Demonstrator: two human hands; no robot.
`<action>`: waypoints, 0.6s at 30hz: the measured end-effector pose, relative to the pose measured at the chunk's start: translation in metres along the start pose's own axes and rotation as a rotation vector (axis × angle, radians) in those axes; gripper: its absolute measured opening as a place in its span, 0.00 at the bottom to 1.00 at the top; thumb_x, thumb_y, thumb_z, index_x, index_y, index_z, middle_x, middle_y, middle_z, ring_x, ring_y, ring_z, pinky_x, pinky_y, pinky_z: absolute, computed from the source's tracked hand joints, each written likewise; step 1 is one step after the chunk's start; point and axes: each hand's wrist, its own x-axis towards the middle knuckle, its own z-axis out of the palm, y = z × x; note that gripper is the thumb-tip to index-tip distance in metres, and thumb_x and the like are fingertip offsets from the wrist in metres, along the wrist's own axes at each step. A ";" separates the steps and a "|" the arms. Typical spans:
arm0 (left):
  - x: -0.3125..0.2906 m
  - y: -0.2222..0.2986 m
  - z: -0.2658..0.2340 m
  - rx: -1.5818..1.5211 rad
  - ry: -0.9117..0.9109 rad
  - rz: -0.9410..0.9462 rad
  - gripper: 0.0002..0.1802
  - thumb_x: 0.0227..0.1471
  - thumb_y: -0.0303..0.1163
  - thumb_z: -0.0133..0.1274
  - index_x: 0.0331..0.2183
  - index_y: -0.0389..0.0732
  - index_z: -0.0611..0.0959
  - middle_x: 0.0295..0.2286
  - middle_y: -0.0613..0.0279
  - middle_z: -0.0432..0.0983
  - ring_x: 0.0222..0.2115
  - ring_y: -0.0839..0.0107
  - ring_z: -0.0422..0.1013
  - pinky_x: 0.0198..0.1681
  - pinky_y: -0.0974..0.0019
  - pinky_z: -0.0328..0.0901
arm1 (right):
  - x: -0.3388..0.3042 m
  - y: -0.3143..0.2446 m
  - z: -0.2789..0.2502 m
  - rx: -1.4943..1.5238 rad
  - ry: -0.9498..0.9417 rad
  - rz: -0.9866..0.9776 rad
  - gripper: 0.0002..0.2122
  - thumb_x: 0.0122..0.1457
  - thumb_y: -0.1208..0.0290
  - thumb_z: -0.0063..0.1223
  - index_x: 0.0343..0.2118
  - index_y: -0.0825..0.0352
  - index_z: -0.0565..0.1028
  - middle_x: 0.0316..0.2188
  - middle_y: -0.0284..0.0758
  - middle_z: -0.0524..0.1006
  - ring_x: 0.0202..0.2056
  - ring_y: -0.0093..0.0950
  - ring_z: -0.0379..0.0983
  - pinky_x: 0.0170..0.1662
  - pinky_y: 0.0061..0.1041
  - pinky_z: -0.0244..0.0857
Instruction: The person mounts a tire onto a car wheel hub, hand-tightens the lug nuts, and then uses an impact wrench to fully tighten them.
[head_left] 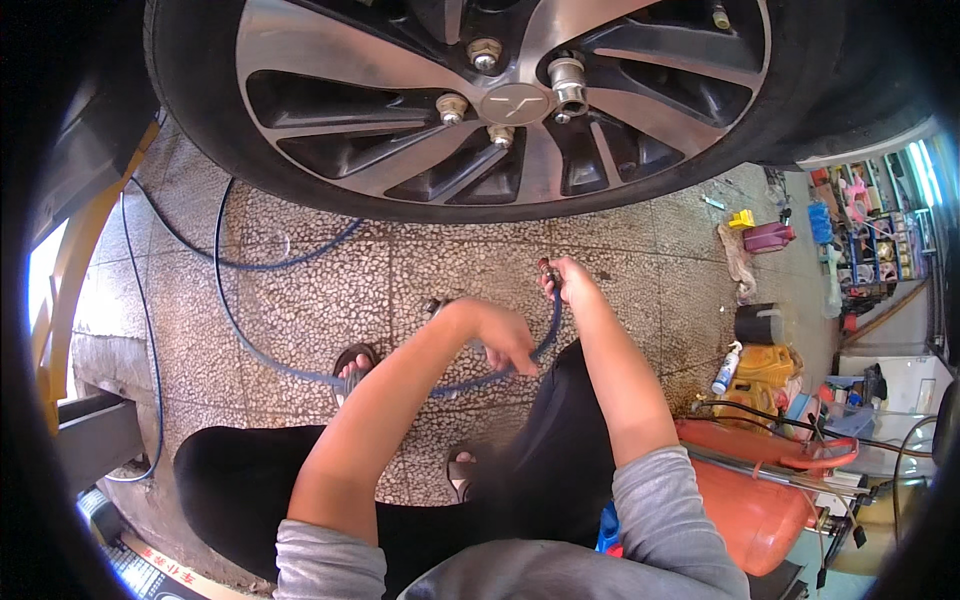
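My right hand (570, 281) is closed round the end of a blue air hose (556, 318), just below the wheel. A reddish metal coupling (545, 268) sticks out of its fingers. My left hand (502, 338) is lower and to the left, over the same hose, fingers apart and pointing down; it looks slightly blurred. Behind my left forearm, a small dark object (434, 306) on the floor is mostly hidden. Above stands a car wheel (400, 165) with several lug nuts (452, 108). A chrome socket (568, 86) sits over one nut position, right of the centre cap.
The hose loops left over the speckled tile floor (300, 290). At far left rises a yellow lift post (72, 290). On the right lie an orange tank (745, 500), yellow jugs (760, 370), a spray bottle (727, 368), a dark bucket (758, 324) and a maroon bottle (768, 237).
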 end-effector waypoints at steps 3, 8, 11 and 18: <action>0.021 0.009 0.015 0.019 -0.181 -0.040 0.22 0.52 0.51 0.63 0.32 0.40 0.84 0.29 0.66 0.81 0.30 0.74 0.76 0.35 0.68 0.72 | -0.022 -0.021 -0.007 -0.201 0.065 -0.187 0.07 0.66 0.64 0.48 0.38 0.62 0.70 0.27 0.43 0.74 0.16 0.20 0.60 0.16 0.18 0.52; 0.011 -0.058 -0.013 0.660 0.282 -0.557 0.24 0.39 0.50 0.73 0.32 0.41 0.89 0.32 0.63 0.84 0.34 0.70 0.79 0.35 0.62 0.73 | -0.107 -0.019 0.013 -1.025 0.058 -0.485 0.16 0.67 0.56 0.48 0.40 0.66 0.76 0.16 0.28 0.69 0.15 0.20 0.61 0.15 0.23 0.55; 0.019 -0.103 -0.019 0.638 0.688 -0.363 0.42 0.31 0.57 0.74 0.45 0.38 0.84 0.44 0.57 0.82 0.45 0.59 0.77 0.49 0.57 0.71 | -0.154 0.021 0.028 -0.886 -0.079 -0.525 0.14 0.69 0.57 0.49 0.41 0.66 0.72 0.25 0.32 0.73 0.19 0.16 0.63 0.19 0.17 0.57; 0.083 -0.112 0.042 0.146 1.302 0.070 0.26 0.33 0.44 0.74 0.35 0.43 0.85 0.27 0.55 0.82 0.29 0.56 0.79 0.38 0.58 0.74 | -0.162 0.059 0.039 -0.630 -0.149 -0.948 0.16 0.69 0.61 0.50 0.53 0.64 0.75 0.25 0.29 0.77 0.19 0.18 0.67 0.24 0.20 0.62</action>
